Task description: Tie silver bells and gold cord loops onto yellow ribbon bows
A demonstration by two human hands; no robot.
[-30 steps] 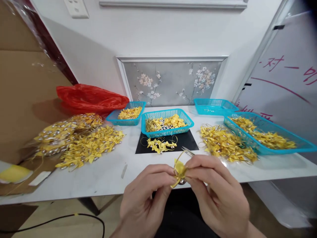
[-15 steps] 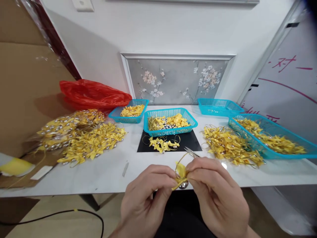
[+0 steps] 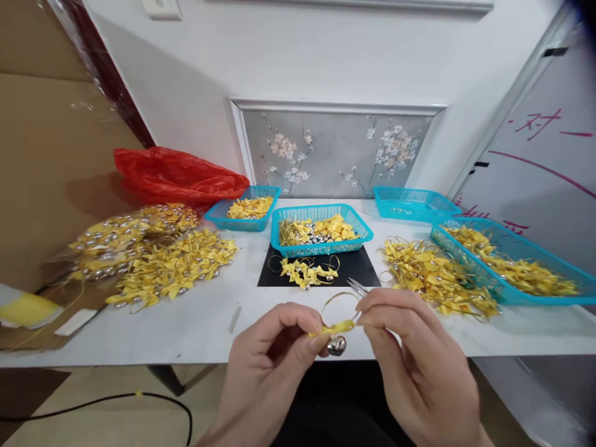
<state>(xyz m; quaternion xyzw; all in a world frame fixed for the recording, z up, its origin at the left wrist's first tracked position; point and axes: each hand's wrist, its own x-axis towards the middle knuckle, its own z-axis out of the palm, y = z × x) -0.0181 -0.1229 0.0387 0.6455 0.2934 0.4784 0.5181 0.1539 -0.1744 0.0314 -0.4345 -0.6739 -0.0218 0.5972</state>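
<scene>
Between my two hands, over the table's front edge, is a yellow ribbon bow [image 3: 339, 328] with a silver bell [image 3: 336, 345] below it and a thin gold cord loop [image 3: 331, 299] standing up from it. My left hand [image 3: 274, 357] pinches the bow's left end between thumb and fingers. At its right end, the thumb and index fingertip of my right hand [image 3: 414, 347] close on the ribbon's tip. Small scissors [image 3: 357, 286] lie just beyond the right fingers, partly hidden by them. Several finished-looking bows with bells [image 3: 307, 272] rest on a black mat [image 3: 358, 267].
A blue basket [image 3: 321, 249] of bows and bells stands behind. Heaps of yellow bows lie left [image 3: 172, 267] and right [image 3: 428, 273]. More blue baskets stand at back left [image 3: 214, 220], back right [image 3: 414, 211] and far right [image 3: 526, 298]. A red plastic bag [image 3: 177, 177] sits back left.
The bow has turned flatter and its cord loop now stands open. My right hand has shifted a little right, and the fingertips of both hands are farther apart.
</scene>
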